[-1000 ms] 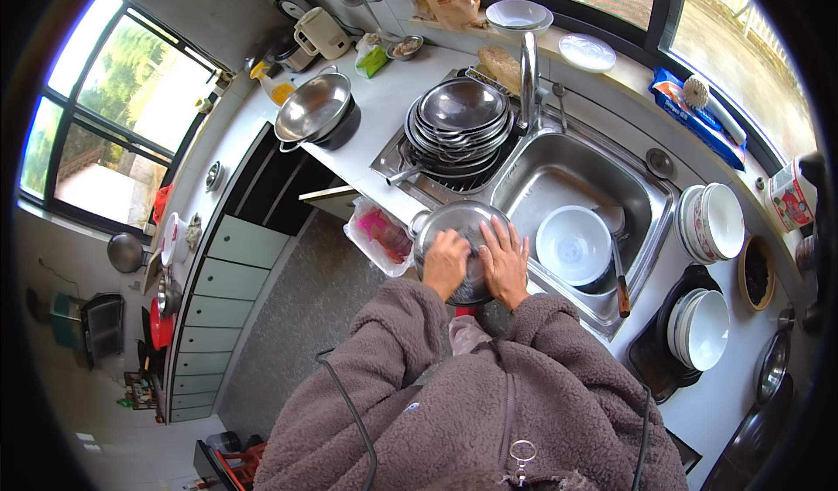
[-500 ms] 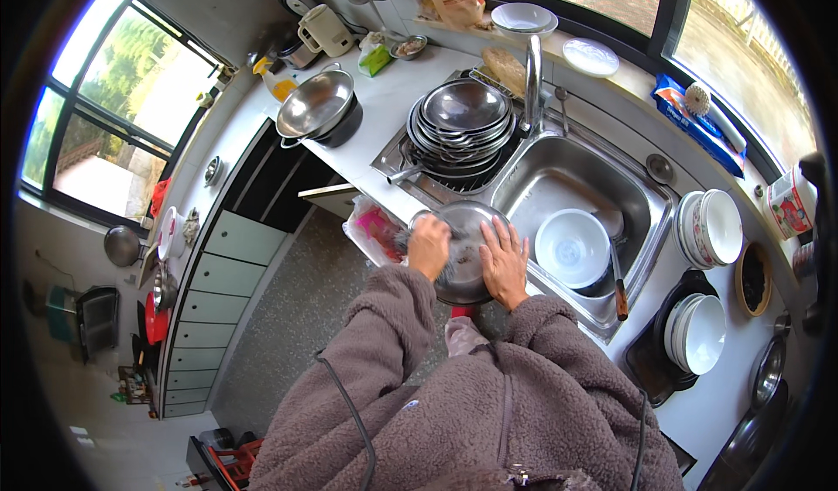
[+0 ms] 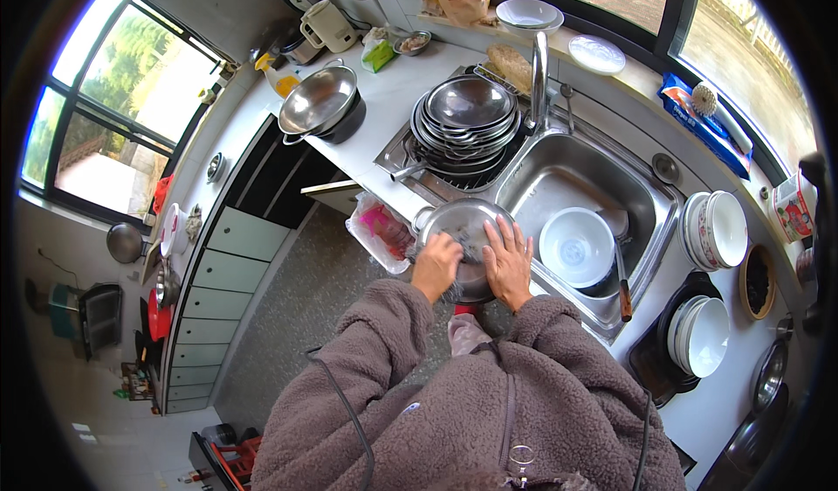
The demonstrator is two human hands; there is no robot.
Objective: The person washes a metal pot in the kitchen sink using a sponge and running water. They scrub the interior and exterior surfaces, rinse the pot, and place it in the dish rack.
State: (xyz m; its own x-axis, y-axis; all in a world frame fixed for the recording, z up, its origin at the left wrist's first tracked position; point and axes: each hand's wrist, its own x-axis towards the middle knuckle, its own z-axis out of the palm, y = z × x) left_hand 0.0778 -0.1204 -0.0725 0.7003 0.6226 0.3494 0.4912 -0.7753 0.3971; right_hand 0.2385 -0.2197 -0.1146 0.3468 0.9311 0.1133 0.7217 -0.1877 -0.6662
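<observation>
A round stainless steel pan (image 3: 472,218) is at the counter's front edge, just left of the sink. What looks like a loop handle shows at its left rim. My left hand (image 3: 437,266) is closed on a grey steel wool scrubber (image 3: 470,248), pressed against the pan's surface. The scrubber is mostly hidden under my fingers. My right hand (image 3: 508,262) lies flat on the pan's right side, fingers stretched out. In the sink basin (image 3: 559,164) sits a white bowl (image 3: 577,247). Beside it leans a utensil with a wooden handle (image 3: 625,301).
Stacked metal bowls (image 3: 471,103) stand on the drainboard behind the pan, near the faucet (image 3: 539,76). A two-handled metal pot (image 3: 319,100) is on the left counter. White bowls (image 3: 701,338) stand right of the sink. A lined bin (image 3: 371,240) hangs below the counter at left.
My left hand has moved slightly right and down across the pan with the scrubber. My right hand stays flat on it. The whole view has shifted slightly.
</observation>
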